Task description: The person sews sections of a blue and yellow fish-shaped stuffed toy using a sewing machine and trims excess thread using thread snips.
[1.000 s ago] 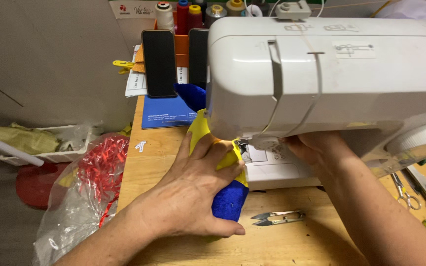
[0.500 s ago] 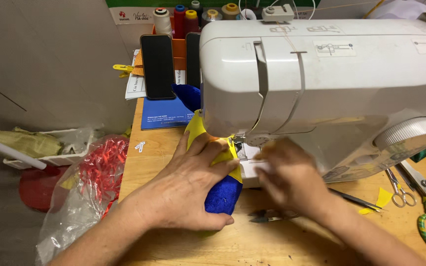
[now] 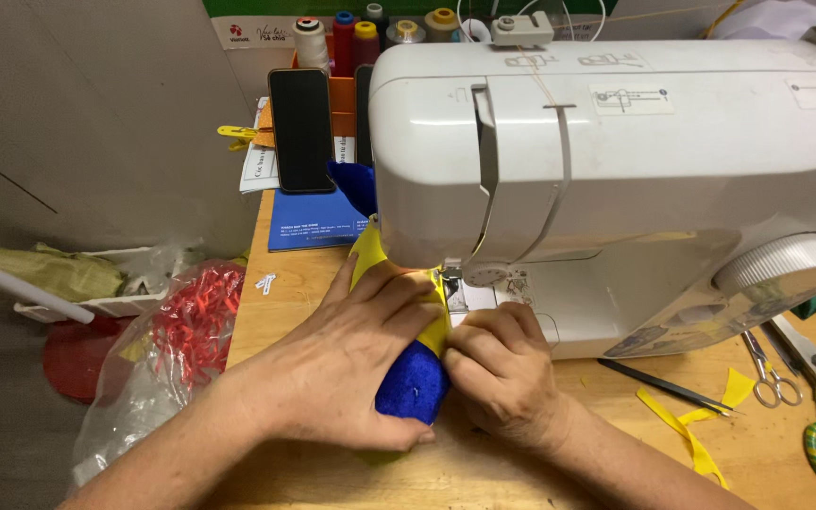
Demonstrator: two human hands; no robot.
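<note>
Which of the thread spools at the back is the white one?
The cream-white spool at the far left of the row, above the black phone. The spools beside it are red, yellow, grey and gold.

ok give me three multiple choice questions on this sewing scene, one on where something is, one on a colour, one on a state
1. Where do the scissors lie?
A. on the wooden table right of the sewing machine
B. on top of the machine
C. in the plastic bag

2. What colours is the fabric piece under the hands?
A. red and white
B. blue and yellow
C. green and black

3. What are the two hands doing?
A. both lifted clear of the fabric
B. one holds the scissors
C. both pressed on the fabric at the machine's needle area

Answers:
1. A, the scissors rest on the table beside the white sewing machine.
2. B, a blue padded part shows between the hands with yellow cloth over it.
3. C, the left hand lies flat on the fabric and the right hand presses it beside the presser foot.
</note>
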